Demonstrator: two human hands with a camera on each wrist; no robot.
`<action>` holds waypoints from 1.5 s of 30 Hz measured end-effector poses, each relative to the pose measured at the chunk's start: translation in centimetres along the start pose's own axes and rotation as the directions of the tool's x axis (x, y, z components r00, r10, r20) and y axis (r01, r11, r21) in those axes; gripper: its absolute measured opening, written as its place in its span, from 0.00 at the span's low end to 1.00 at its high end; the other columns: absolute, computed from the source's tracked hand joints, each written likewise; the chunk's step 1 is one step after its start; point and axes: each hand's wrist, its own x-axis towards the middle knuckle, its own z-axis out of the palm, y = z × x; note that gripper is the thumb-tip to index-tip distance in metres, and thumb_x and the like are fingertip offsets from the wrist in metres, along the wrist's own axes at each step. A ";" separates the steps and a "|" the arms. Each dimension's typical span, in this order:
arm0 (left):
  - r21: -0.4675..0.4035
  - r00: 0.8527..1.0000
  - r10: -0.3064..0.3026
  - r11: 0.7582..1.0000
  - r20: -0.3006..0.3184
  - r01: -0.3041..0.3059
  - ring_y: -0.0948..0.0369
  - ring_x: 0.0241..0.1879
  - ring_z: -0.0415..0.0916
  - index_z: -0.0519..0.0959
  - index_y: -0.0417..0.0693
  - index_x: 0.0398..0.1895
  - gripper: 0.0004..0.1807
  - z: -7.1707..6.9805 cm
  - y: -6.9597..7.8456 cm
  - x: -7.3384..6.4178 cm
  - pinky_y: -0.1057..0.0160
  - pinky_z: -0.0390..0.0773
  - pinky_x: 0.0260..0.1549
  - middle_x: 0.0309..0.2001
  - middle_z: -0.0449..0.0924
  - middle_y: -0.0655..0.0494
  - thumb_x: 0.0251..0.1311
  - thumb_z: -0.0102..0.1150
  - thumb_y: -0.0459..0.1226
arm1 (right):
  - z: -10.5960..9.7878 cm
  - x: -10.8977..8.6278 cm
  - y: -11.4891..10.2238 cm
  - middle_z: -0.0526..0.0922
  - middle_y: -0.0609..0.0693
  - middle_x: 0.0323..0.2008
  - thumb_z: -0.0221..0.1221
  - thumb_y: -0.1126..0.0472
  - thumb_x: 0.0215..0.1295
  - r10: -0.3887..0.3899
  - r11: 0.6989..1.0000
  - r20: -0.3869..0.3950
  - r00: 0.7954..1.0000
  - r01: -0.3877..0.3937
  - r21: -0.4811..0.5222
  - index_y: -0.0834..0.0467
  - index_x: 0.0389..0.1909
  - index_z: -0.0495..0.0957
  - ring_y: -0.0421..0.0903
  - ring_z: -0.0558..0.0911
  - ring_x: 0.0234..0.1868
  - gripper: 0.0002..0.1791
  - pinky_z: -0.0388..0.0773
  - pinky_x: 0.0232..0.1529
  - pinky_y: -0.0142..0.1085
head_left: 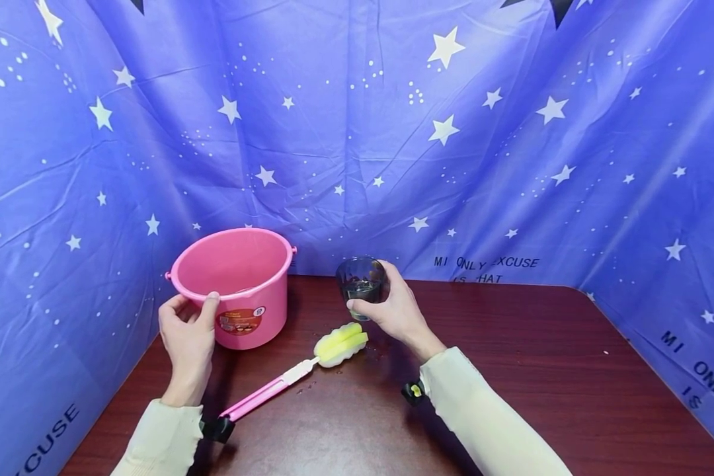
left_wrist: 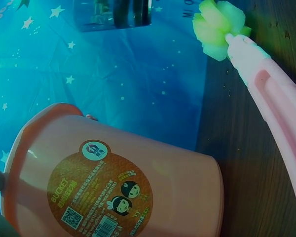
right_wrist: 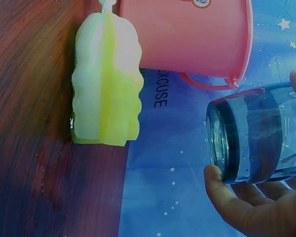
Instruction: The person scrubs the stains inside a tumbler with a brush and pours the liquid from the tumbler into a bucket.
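My left hand [head_left: 184,334] holds the near-left rim of a pink bucket [head_left: 262,317], which stands upright on the table. The thumb lies at the rim, and some of the fingers are hidden. An orange label [left_wrist: 101,190] shows on the bucket's wall. To the right, my right hand [head_left: 395,307] grips a dark, see-through drinking glass [head_left: 359,274] with some liquid inside. The glass is upright and looks raised off the table, its thick base [right_wrist: 219,143] in view. Between the hands lies a sponge bottle brush, with a yellow-and-white head [head_left: 340,345] and a pink-and-white handle [head_left: 268,391].
The dark red wooden table [head_left: 512,370] has water drops around the brush head. A blue curtain [head_left: 345,132] with white stars hangs behind and along both sides. Black wrist straps [head_left: 217,428] are on both sleeves. The bucket's pink bail [right_wrist: 202,83] hangs at its far side.
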 end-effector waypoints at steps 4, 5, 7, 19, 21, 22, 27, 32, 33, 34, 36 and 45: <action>-0.006 1.000 0.002 1.000 0.001 -0.002 0.62 0.47 0.69 0.63 0.41 0.57 0.30 0.0 0.0 0.0 0.66 0.71 0.51 0.47 0.64 0.61 0.56 0.66 0.39 | 0.2 0.2 -0.2 0.74 0.49 0.55 0.75 0.50 0.43 0.002 1.000 -0.005 1.000 -0.002 -0.018 0.48 0.64 0.63 0.45 0.78 0.50 0.46 0.75 0.50 0.42; -0.007 1.000 0.002 1.000 0.001 -0.002 0.62 0.47 0.69 0.63 0.41 0.57 0.30 0.0 0.0 0.0 0.66 0.71 0.51 0.47 0.64 0.61 0.56 0.66 0.39 | 0.2 0.2 -0.2 0.74 0.49 0.55 0.75 0.50 0.43 0.001 1.000 -0.005 1.000 -0.001 -0.021 0.48 0.64 0.63 0.45 0.78 0.50 0.46 0.75 0.50 0.42; -0.005 1.000 0.002 1.000 0.000 -0.002 0.63 0.47 0.69 0.63 0.41 0.57 0.30 0.0 0.1 0.0 0.66 0.71 0.52 0.47 0.64 0.61 0.55 0.66 0.39 | 0.3 0.3 -0.2 0.75 0.48 0.54 0.75 0.49 0.42 0.004 1.000 -0.006 1.000 -0.004 -0.026 0.48 0.64 0.63 0.45 0.78 0.50 0.46 0.76 0.50 0.42; 0.022 1.000 -0.005 1.000 -0.007 0.005 0.62 0.48 0.68 0.62 0.40 0.58 0.31 0.0 0.1 0.1 0.62 0.71 0.54 0.47 0.64 0.61 0.56 0.66 0.40 | 0.7 0.7 -0.7 0.75 0.49 0.55 0.75 0.49 0.40 0.005 0.999 -0.022 1.000 -0.006 -0.047 0.48 0.62 0.65 0.45 0.77 0.51 0.45 0.72 0.53 0.43; 0.022 1.000 -0.005 1.000 -0.007 0.005 0.62 0.48 0.68 0.62 0.40 0.58 0.31 0.0 0.1 0.0 0.63 0.70 0.53 0.48 0.64 0.61 0.56 0.66 0.40 | 0.8 0.8 -0.9 0.75 0.49 0.55 0.75 0.49 0.41 0.006 0.999 -0.019 1.000 -0.007 -0.052 0.48 0.62 0.65 0.45 0.76 0.52 0.45 0.71 0.54 0.43; 0.024 1.000 -0.004 1.000 -0.009 0.004 0.63 0.48 0.68 0.62 0.40 0.58 0.31 0.0 0.1 0.0 0.63 0.71 0.53 0.47 0.64 0.61 0.56 0.66 0.40 | 0.8 0.8 -0.9 0.75 0.48 0.54 0.75 0.49 0.40 0.007 0.998 -0.019 1.000 -0.008 -0.055 0.48 0.62 0.65 0.45 0.76 0.52 0.45 0.71 0.54 0.43; 0.016 1.000 -0.001 1.000 -0.013 0.001 0.63 0.47 0.69 0.63 0.41 0.57 0.30 0.1 0.1 0.0 0.64 0.71 0.52 0.47 0.65 0.61 0.55 0.66 0.40 | 1.0 0.9 -1.2 0.75 0.47 0.54 0.75 0.49 0.40 0.003 0.998 -0.023 1.000 -0.005 -0.066 0.49 0.63 0.65 0.45 0.75 0.53 0.46 0.69 0.55 0.44; 0.010 1.000 -0.003 1.000 -0.009 0.004 0.62 0.47 0.69 0.63 0.41 0.57 0.30 0.1 0.1 0.0 0.63 0.71 0.53 0.47 0.65 0.61 0.55 0.66 0.39 | 1.2 1.0 -1.4 0.74 0.48 0.56 0.75 0.49 0.40 0.002 0.997 -0.023 1.000 -0.004 -0.075 0.48 0.63 0.65 0.45 0.74 0.54 0.46 0.68 0.56 0.44; 0.011 1.000 -0.004 1.000 -0.009 0.004 0.62 0.47 0.69 0.63 0.41 0.58 0.31 0.1 0.1 0.1 0.63 0.71 0.53 0.47 0.65 0.61 0.56 0.66 0.39 | 1.2 1.0 -1.4 0.74 0.48 0.56 0.75 0.48 0.40 0.001 0.997 -0.020 1.000 -0.003 -0.076 0.48 0.63 0.65 0.45 0.74 0.55 0.46 0.68 0.56 0.44; 0.014 1.000 -0.005 1.000 -0.008 0.005 0.62 0.48 0.69 0.63 0.41 0.58 0.31 0.1 0.1 0.1 0.63 0.71 0.53 0.47 0.65 0.61 0.56 0.66 0.40 | 1.3 1.1 -1.5 0.74 0.48 0.56 0.75 0.48 0.40 0.005 0.997 -0.020 1.000 -0.006 -0.077 0.48 0.63 0.65 0.45 0.74 0.55 0.46 0.68 0.56 0.44; 0.020 1.000 -0.006 1.000 -0.008 0.006 0.62 0.47 0.69 0.62 0.41 0.58 0.31 0.0 0.1 0.1 0.63 0.71 0.53 0.47 0.64 0.61 0.56 0.66 0.40 | 1.4 1.1 -1.6 0.74 0.48 0.56 0.74 0.48 0.40 0.002 0.997 -0.016 1.000 -0.004 -0.075 0.48 0.63 0.64 0.45 0.74 0.54 0.46 0.69 0.55 0.45; 0.026 1.000 0.000 1.000 -0.028 0.001 0.62 0.47 0.69 0.64 0.41 0.56 0.30 0.2 0.0 0.2 0.63 0.71 0.52 0.47 0.65 0.61 0.55 0.67 0.40 | 2.1 1.5 -2.3 0.73 0.47 0.56 0.74 0.48 0.40 -0.032 0.998 -0.020 0.999 0.031 -0.057 0.49 0.63 0.65 0.45 0.74 0.54 0.46 0.70 0.55 0.45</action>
